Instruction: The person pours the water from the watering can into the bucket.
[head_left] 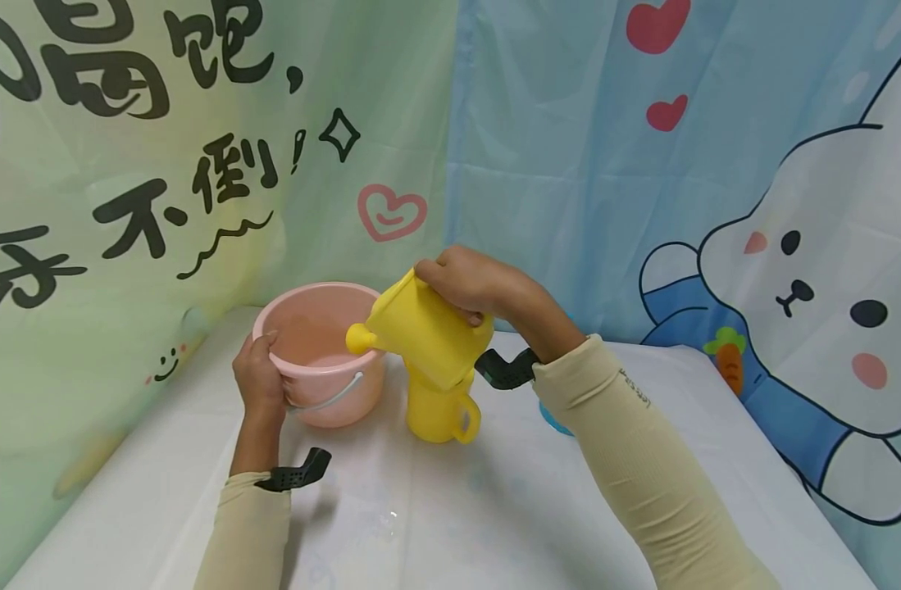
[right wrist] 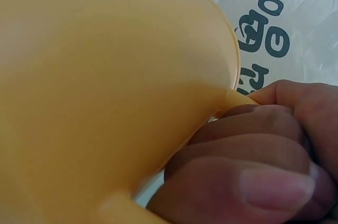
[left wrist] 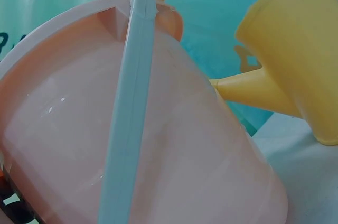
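Printed curtain [head_left: 539,180] behind a white worktop [head_left: 435,508], which stretches from the containers toward the bottom of the head view. Left hand [head_left: 261,369] grips the rim of a pink bucket [head_left: 317,385] — honestly can't tell if there's liquid in it. Right hand's [head_left: 465,283] fingers are curled round the handle of a tilted yellow watering can [head_left: 428,328], spout by the bucket's right rim. Yellow container [head_left: 424,414] below is partly covered, contents hidden. Some blue thing [head_left: 555,419] is mostly behind the right sleeve [head_left: 627,426].
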Demonstrator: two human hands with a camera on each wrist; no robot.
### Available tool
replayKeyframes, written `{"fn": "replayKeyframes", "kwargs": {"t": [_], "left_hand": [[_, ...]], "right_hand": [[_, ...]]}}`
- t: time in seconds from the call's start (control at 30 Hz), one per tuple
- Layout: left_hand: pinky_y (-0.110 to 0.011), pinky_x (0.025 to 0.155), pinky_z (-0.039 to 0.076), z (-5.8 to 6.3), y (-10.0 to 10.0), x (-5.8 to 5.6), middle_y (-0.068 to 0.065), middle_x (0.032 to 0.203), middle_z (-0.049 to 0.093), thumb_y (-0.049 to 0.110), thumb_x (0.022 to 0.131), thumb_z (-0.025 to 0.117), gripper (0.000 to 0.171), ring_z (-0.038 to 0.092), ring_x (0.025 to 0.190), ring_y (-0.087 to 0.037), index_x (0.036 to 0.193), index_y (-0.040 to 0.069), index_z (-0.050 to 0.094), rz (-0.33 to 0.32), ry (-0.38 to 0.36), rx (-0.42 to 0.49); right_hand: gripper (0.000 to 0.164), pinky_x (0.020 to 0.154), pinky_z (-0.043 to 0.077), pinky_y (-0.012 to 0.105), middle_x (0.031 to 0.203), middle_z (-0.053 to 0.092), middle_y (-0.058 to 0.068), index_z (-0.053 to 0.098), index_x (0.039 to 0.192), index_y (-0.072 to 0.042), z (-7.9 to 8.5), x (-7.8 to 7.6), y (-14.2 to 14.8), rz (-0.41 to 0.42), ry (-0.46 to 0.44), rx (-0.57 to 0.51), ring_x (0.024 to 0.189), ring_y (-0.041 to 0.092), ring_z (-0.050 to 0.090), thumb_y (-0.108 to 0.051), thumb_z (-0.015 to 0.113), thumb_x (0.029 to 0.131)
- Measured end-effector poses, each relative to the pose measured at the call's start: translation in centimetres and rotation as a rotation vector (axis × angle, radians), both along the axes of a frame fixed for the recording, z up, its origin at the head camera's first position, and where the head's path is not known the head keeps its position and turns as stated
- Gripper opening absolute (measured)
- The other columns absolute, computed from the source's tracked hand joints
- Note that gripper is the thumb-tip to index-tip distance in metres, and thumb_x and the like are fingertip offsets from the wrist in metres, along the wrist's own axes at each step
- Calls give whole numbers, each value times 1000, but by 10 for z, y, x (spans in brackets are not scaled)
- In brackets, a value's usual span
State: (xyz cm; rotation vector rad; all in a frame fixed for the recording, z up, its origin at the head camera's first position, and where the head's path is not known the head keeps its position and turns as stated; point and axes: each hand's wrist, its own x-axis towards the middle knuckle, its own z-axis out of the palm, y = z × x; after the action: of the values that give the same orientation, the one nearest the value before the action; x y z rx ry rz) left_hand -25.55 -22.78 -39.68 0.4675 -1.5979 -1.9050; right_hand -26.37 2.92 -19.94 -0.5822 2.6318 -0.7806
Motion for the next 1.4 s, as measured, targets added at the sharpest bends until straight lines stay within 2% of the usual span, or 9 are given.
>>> {"fn": "replayKeyframes", "kwargs": {"t": [0.33,0.67,0.93,1.4], "left_hand": [[-38,86,38,0,0,-2,-17,110,55,20,87,46,33,50,98,-28,110,1,59,19,17,40],[-39,88,37,-1,1,-2,-15,113,55,21,88,44,34,49,101,-28,112,2,58,9,22,20],[-39,89,36,0,0,-2,-15,114,55,19,87,45,33,49,103,-29,112,2,58,4,28,44],[-38,89,36,2,0,0,-15,115,54,19,87,46,33,49,102,-28,113,2,58,0,21,58]], "right_hand": [[45,40,34,28,44,31,8,39,55,-4,1,-1,-5,2,-3,4,35,21,31,-34,31,88],[45,39,33,28,44,32,8,39,56,-4,3,-1,-6,5,10,27,35,21,31,-33,30,88],[40,37,31,27,46,34,7,40,63,-5,4,2,-12,-20,7,40,35,20,31,-35,31,88],[39,36,30,27,46,33,7,40,64,-5,4,-4,-14,-30,-1,30,34,20,29,-33,31,88]]}}
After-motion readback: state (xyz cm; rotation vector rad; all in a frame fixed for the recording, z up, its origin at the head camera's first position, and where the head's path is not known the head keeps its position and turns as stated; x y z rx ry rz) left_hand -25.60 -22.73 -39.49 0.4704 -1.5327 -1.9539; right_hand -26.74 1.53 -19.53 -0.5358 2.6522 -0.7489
